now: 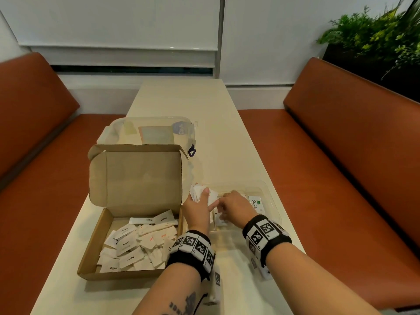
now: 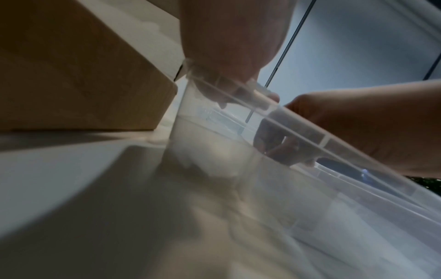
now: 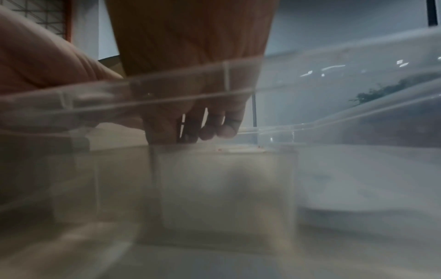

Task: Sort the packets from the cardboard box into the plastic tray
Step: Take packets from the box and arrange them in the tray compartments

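Note:
An open cardboard box (image 1: 91, 253) at the table's left holds several white packets (image 1: 136, 246) marked Pepper, Salt and Sugar. To its right stands a clear plastic tray (image 1: 266, 186) with compartments. My left hand (image 1: 200, 208) grips a bunch of white packets (image 1: 198, 192) over the tray's left end. My right hand (image 1: 234, 204) reaches down into a middle compartment, its fingers (image 3: 214, 128) curled onto a white packet (image 1: 221, 218) there. A Stevia packet (image 1: 256, 202) lies in the compartment to the right. The wrist views look through the tray wall (image 2: 310, 136), and the packets are blurred.
A clear plastic lid (image 1: 154, 130) lies behind the box's raised flap (image 1: 136, 178). Orange bench seats (image 1: 341, 155) flank the narrow cream table (image 1: 181, 98). A green plant (image 1: 375, 35) stands at the back right.

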`<state>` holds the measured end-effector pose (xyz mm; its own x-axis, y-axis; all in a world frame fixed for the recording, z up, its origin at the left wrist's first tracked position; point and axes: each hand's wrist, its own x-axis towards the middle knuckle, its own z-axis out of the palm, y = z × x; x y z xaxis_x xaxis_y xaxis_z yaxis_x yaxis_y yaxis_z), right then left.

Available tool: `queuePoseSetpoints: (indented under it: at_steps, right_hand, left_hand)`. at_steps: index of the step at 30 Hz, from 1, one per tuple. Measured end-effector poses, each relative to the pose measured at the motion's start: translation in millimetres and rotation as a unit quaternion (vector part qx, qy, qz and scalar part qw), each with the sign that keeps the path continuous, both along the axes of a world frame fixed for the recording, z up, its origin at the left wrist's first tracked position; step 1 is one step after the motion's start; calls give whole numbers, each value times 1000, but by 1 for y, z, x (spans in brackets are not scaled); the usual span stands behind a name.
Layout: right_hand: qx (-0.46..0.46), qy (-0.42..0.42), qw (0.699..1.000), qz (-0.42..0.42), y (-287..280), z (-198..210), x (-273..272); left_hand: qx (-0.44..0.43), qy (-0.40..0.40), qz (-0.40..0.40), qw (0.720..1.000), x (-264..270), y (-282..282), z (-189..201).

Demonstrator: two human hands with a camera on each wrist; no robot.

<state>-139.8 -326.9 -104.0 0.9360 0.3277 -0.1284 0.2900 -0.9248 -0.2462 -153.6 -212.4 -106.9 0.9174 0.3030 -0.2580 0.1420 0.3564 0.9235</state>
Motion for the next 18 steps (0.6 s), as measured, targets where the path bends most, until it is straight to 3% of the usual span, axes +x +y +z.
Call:
queuePoseSetpoints:
  at_steps: [11, 18]
  right_hand:
    - [-57, -39, 998, -4, -3, -7, -5]
    - [-46, -53, 997, -11, -3, -10, -6]
  left_hand:
    - [1, 10, -11, 1000, -3, -1, 6]
    - [1, 13, -25, 1000, -4, 0, 6]
